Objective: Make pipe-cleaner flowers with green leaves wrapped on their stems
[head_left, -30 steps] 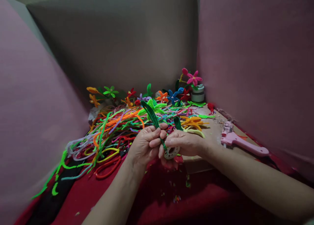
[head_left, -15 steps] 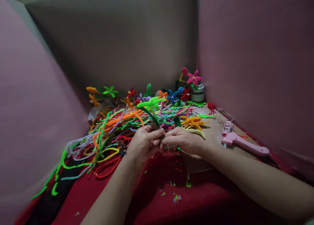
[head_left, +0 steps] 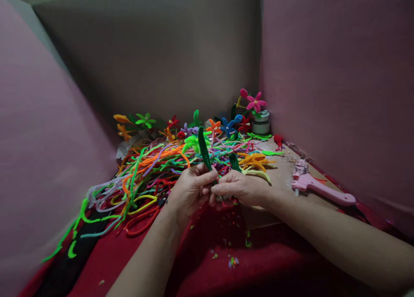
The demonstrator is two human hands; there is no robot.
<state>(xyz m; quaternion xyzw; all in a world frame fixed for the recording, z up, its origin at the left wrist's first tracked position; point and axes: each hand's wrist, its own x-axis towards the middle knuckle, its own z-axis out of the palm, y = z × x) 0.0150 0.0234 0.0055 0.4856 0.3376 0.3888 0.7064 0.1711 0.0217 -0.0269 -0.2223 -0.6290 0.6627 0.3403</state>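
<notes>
Just above the red cloth my left hand (head_left: 193, 187) is closed, thumb and fingers pinching the stem of a pipe cleaner flower. Its bright green petals (head_left: 194, 144) show above the fingers, partly behind an upright dark green leaf (head_left: 203, 146). Beside it my right hand (head_left: 238, 187) is closed too, its fingertips on the lower end of the stem, which the fingers mostly hide. Another dark green leaf (head_left: 234, 162) shows just beyond my right knuckles; whether it lies on the table I cannot tell.
Loose pipe cleaners (head_left: 155, 159) in many colours pile up beyond my left hand. Finished flowers (head_left: 228, 127) stand behind them, with a pink one in a small pot (head_left: 260, 123). A pink glue gun (head_left: 320, 191) lies right on cardboard (head_left: 281, 176). Fuzz scraps (head_left: 233, 261) dot the red cloth.
The flower has turned in my fingers: the dark green leaf swung from slanting left to nearly upright, and now stands in front of the bright green petals. Both hands stay almost in place.
</notes>
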